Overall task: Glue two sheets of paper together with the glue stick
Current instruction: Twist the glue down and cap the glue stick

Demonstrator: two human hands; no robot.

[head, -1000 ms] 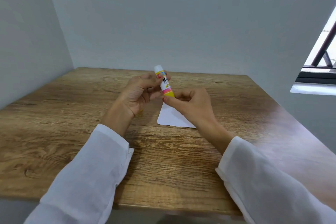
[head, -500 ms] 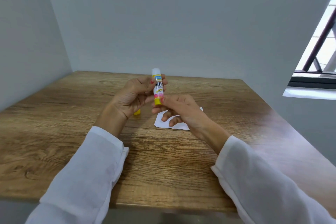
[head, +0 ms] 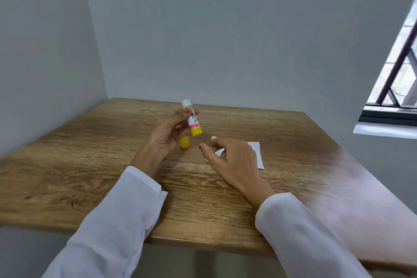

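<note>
My left hand [head: 165, 135] grips an uncapped glue stick [head: 193, 121] above the table, white tip pointing up and away, yellow base pointing down. Its yellow cap [head: 184, 142] stands on the table just below, beside my left palm. My right hand [head: 230, 160] hovers low over a small white paper [head: 256, 153], fingers loosely curled and holding nothing. The hand covers the paper's left part, so I cannot tell whether there is one sheet or two.
The wooden table [head: 90, 176] fills a corner between grey walls at the left and back. A window with dark bars [head: 397, 70] is at the right. The table's near edge runs just below my sleeves.
My right hand has let go of the glue stick's yellow base and dropped toward the paper. The left hand has tilted the stick, and the yellow cap now shows on the table.
</note>
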